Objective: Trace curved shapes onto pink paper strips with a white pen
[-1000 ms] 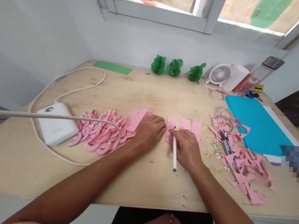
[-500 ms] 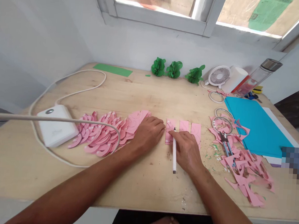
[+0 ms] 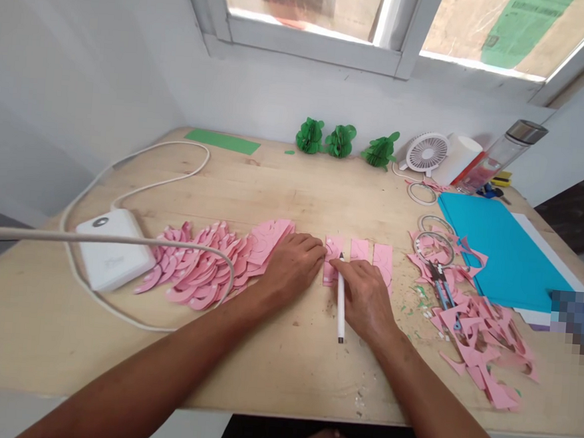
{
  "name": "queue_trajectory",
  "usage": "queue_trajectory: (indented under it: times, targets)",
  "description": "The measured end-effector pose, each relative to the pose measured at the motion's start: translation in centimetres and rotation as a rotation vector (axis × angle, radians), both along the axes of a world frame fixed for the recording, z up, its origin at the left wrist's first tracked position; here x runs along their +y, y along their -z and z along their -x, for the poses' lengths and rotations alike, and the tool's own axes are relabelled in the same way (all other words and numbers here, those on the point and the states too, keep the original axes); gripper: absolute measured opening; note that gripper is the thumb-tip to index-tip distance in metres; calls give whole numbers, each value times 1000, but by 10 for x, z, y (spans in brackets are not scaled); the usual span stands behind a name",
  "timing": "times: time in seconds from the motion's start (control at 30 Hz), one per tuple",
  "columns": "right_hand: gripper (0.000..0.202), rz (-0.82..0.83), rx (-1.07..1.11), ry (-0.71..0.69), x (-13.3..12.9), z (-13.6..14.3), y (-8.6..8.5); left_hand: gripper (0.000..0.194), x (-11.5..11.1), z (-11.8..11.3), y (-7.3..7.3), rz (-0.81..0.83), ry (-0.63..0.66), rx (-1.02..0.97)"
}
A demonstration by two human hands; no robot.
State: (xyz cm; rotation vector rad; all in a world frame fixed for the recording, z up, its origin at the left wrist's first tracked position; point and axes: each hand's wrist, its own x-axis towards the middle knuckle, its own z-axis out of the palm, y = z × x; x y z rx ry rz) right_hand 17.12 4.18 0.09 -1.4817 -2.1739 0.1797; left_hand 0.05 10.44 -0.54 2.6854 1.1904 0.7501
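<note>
A white pen [image 3: 341,309] is gripped in my right hand [image 3: 367,294], its dark end toward me and its tip over a small pink paper piece [image 3: 331,245]. My left hand [image 3: 296,259] lies flat, fingertips at that piece's left edge. Two more pink pieces, a middle one [image 3: 359,249] and a right one [image 3: 383,255], lie beside it, partly under my right hand. Curved pencil-like lines show on the pink paper. Left of my left hand are larger pink sheets [image 3: 269,239] and a heap of cut, curved pink petals [image 3: 203,266].
A white power bank [image 3: 114,250] and its looping cable [image 3: 142,143] are at left. At right lie pink scraps [image 3: 483,346], scissors [image 3: 442,286], tape rolls [image 3: 422,193] and blue paper [image 3: 504,254]. Green paper balls [image 3: 339,141], a fan [image 3: 427,153] and a bottle [image 3: 501,153] stand behind.
The whole view has shifted slightly downward in the picture. Both hands, the pen and the paper pieces keep nearly the same places relative to each other.
</note>
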Motion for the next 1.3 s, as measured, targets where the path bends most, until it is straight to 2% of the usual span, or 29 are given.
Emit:
queue_trajectory:
  times: [1.3]
  targets:
    - [39,-19,29,-20,2,-2,4,16,-1,-1,2,17,9,26]
